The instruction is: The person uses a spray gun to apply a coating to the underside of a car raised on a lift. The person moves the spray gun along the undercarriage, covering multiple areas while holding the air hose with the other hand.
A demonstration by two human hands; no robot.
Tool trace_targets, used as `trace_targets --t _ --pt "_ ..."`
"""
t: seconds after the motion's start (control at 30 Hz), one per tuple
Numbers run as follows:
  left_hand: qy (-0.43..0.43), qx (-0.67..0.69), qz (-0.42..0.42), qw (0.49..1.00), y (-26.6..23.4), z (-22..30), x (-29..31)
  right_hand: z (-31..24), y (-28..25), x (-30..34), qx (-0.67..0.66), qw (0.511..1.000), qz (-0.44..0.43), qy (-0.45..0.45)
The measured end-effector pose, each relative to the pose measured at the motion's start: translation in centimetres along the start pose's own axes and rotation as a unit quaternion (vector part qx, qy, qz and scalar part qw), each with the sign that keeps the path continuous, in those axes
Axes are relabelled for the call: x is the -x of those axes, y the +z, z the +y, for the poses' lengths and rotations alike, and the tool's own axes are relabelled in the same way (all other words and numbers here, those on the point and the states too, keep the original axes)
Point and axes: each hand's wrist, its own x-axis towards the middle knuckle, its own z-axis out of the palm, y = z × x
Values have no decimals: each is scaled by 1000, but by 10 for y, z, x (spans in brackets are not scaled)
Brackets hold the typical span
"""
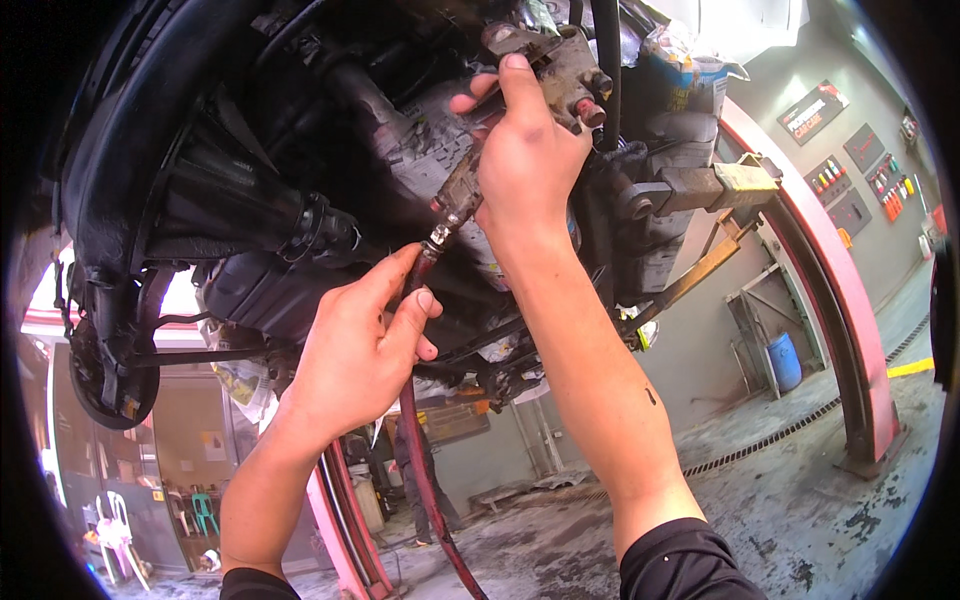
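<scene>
Both my arms reach up under a raised vehicle. My left hand is closed round a dark red hose, just below its shiny metal coupling. That coupling joins the lower end of a worn, dirty air tool. My right hand wraps round the tool's body, with the thumb side turned up. Its palm and fingers hide much of the tool. Above the fingers, a grimy metal piece with a red-ended knob sticks out; I cannot tell whether it belongs to the tool or the vehicle.
Black underbody parts fill the upper left. A yellowish lift arm reaches in from a pink lift post at right. Farther off are a blue drum, wall-hung tools, chairs and a standing person.
</scene>
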Motion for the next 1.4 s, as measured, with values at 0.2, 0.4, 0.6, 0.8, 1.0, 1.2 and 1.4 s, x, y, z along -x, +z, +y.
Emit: trace_targets --t 0.2,0.4,0.6,0.8,1.0,1.2,1.4 --pt "9 -19 -4 1000 -7 8 -3 1 8 -6 -49 999 15 13" --pt "-9 -40 13 999 -13 16 -7 0 19 -8 -65 996 50 43" --pt "-27 -64 19 997 -21 18 -8 5 25 -8 -76 993 62 60" --pt "-23 -62 18 998 -24 15 -12 13 27 -11 -106 993 38 31" --pt "-33 -62 20 997 -22 14 -14 14 27 -13 -92 993 44 59" --pt "-30 -75 18 997 -25 13 -13 17 27 -12 -70 995 37 54" --pt "-33 -71 -9 997 -24 8 -19 19 25 -11 -59 993 90 44"
